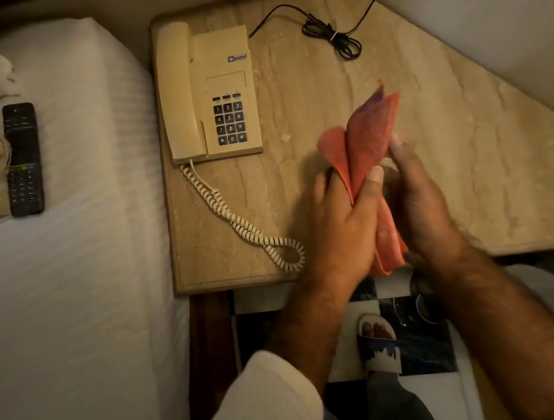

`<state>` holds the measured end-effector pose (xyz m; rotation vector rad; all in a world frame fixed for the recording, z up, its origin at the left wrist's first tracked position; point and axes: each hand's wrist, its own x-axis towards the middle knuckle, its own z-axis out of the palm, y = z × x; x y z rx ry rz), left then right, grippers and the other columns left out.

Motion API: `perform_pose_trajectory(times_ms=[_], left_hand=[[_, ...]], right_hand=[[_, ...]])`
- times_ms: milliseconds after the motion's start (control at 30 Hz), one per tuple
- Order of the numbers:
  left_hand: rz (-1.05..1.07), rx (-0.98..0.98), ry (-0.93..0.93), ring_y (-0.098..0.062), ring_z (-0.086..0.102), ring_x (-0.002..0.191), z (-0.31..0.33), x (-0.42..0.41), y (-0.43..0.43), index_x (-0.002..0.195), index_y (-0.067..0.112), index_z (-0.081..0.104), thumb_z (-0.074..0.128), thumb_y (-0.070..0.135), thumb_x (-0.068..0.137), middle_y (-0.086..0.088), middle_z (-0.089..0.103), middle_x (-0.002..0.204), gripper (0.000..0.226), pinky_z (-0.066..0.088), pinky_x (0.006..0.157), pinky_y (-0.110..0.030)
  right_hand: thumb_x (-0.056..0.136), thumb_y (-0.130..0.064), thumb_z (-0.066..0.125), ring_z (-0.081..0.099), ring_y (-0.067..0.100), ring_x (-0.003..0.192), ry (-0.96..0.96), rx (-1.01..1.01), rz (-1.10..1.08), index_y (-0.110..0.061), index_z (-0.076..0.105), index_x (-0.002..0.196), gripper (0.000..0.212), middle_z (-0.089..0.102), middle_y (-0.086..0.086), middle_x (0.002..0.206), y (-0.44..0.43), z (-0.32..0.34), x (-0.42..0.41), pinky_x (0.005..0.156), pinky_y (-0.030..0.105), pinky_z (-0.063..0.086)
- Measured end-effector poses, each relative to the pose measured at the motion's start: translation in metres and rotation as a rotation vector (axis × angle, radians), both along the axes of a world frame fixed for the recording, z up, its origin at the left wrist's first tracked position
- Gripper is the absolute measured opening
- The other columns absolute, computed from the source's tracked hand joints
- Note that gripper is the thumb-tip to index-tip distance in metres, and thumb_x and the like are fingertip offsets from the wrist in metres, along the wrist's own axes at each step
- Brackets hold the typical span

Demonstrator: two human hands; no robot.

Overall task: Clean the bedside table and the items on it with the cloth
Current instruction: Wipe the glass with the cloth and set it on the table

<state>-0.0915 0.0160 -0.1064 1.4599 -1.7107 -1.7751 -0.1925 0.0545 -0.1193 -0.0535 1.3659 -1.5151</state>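
A red-orange cloth (366,138) is pressed between my two hands above the front of the beige marble bedside table (466,166). My left hand (340,217) grips its left side with the thumb across the fabric. My right hand (419,204) holds its right side, slightly blurred. The cloth's upper end stands up folded; its lower end hangs past the table's front edge. A cream corded telephone (212,95) with a dark keypad sits at the table's left, its coiled cord (236,223) trailing toward my left wrist.
A bundled black cable (332,35) lies at the back of the table. A bed with white sheets (89,259) borders the left side, with a black remote (23,158) on it. A white cushion (503,16) flanks the right. My sandalled foot (379,345) stands on checkered floor.
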Motion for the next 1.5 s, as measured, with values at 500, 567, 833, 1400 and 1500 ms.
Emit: perform_pose_trajectory(times_ms=[500, 567, 833, 1400, 1500], left_hand=[[0.236, 0.271, 0.193, -0.005, 0.066, 0.126, -0.005, 0.018, -0.008, 0.149, 0.043, 0.054, 0.04, 0.06, 0.106, 0.012, 0.068, 0.141, 0.048, 0.052, 0.113, -0.038], [0.23, 0.264, 0.213, -0.003, 0.066, 0.125, 0.001, 0.004, -0.028, 0.143, 0.041, 0.058, 0.038, 0.048, 0.112, 0.016, 0.072, 0.131, 0.038, 0.052, 0.11, -0.031], [0.264, 0.271, 0.132, 0.006, 0.069, 0.113, -0.002, 0.013, -0.005, 0.143, 0.036, 0.062, 0.044, 0.057, 0.107, 0.015, 0.076, 0.122, 0.045, 0.055, 0.094, -0.017], [0.297, 0.728, 0.09, -0.032, 0.074, 0.115, -0.002, 0.007, -0.023, 0.12, 0.018, 0.077, 0.05, 0.053, 0.106, -0.008, 0.08, 0.112, 0.046, 0.059, 0.102, -0.049], [0.381, 0.746, 0.084, -0.037, 0.069, 0.122, 0.0, 0.002, -0.051, 0.122, 0.006, 0.074, 0.053, 0.039, 0.105, -0.016, 0.076, 0.116, 0.043, 0.05, 0.113, -0.058]], right_hand=[[0.098, -0.05, 0.056, 0.064, 0.041, 0.13, 0.085, 0.044, -0.14, -0.008, 0.056, 0.146, 0.064, 0.067, 0.022, 0.137, -0.023, -0.009, 0.019, 0.114, 0.057, 0.05], [0.094, -0.053, 0.058, 0.069, 0.007, 0.121, 0.221, 0.102, -0.035, -0.026, 0.049, 0.154, 0.066, 0.069, -0.008, 0.132, -0.027, -0.006, 0.023, 0.102, 0.03, 0.058], [0.083, -0.043, 0.083, 0.074, 0.011, 0.09, 0.347, 0.092, -0.06, -0.025, 0.054, 0.133, 0.06, 0.07, 0.0, 0.112, -0.045, 0.01, 0.005, 0.085, 0.037, 0.065], [0.095, -0.048, 0.064, 0.076, 0.014, 0.103, 0.395, 0.071, -0.005, -0.023, 0.058, 0.143, 0.053, 0.073, 0.0, 0.12, -0.031, 0.006, 0.0, 0.091, 0.039, 0.063], [0.096, -0.041, 0.064, 0.071, 0.011, 0.098, 0.562, 0.007, 0.183, -0.022, 0.049, 0.149, 0.059, 0.067, -0.002, 0.115, -0.027, 0.006, 0.01, 0.088, 0.034, 0.062]])
